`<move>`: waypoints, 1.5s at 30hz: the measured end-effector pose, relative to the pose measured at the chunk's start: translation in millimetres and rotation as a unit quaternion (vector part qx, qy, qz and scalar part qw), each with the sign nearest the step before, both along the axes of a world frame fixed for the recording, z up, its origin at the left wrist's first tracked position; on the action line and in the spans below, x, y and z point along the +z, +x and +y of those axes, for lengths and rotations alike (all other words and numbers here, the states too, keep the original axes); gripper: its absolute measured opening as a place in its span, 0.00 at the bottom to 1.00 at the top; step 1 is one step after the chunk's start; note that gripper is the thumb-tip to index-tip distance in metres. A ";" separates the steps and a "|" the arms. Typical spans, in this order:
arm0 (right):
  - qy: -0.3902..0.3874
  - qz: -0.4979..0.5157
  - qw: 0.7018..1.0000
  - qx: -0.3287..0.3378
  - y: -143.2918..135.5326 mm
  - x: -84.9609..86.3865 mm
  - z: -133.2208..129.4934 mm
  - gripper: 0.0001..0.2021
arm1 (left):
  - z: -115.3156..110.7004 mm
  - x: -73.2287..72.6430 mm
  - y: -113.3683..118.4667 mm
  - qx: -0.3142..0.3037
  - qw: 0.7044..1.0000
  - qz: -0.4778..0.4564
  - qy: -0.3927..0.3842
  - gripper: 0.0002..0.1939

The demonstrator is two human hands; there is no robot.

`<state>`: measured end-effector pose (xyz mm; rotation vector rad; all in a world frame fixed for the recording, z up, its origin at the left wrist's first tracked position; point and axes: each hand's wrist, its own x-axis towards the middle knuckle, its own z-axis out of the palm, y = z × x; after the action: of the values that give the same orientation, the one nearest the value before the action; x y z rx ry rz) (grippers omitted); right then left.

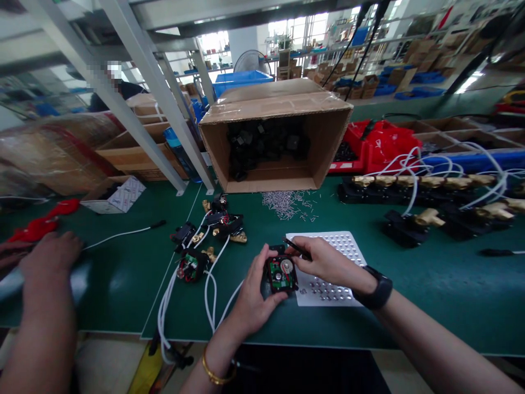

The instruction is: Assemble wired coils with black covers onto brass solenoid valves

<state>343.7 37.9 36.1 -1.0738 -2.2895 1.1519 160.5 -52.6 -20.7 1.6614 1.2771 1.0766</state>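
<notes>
Green table [430,284] carries a white perforated tray [328,293]; just above its left edge, the left hand [254,298] grips an open black module [281,273] showing its circuit board, while the right hand [326,261] pinches a thin black tool [296,248] over it.

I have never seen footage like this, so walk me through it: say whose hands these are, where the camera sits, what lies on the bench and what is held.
The single picture comes from a camera on a person's head, looking down at a green bench. The left hand grips a small open black module showing a circuit board. The right hand, with a black wristband, holds a thin black tool over it. Under them lies a white dimpled tray. Behind are an open cardboard box of black parts, loose metal pins and wired brass fittings. The hand at far left belongs to a co-worker.
</notes>
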 end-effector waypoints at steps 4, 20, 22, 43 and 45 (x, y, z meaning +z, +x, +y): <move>0.024 -0.018 0.999 -0.016 -1.8 -2.5 0.1 0.04 | 1.9 -0.5 -1.2 -0.013 1.000 0.001 0.018 0.43; -0.010 0.001 0.997 0.082 -11.0 -1.1 31.7 0.06 | 17.3 13.7 -2.8 0.030 0.993 0.107 0.049 0.37; -0.011 0.003 0.996 0.084 -10.7 -0.1 31.9 0.07 | 18.1 15.5 -2.5 0.023 0.993 0.109 0.048 0.35; -0.203 0.383 0.853 -0.289 -5.0 -13.2 -74.5 0.13 | 9.5 1.6 0.0 0.066 0.997 0.038 -0.014 0.37; -0.142 0.371 0.863 -0.313 -11.5 -14.9 -79.0 0.10 | 9.3 1.1 -0.2 0.070 0.997 0.034 -0.013 0.37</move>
<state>332.2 -41.1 21.3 -1.0871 -1.0870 1.3168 160.2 -43.3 -19.6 1.6222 1.4635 1.0882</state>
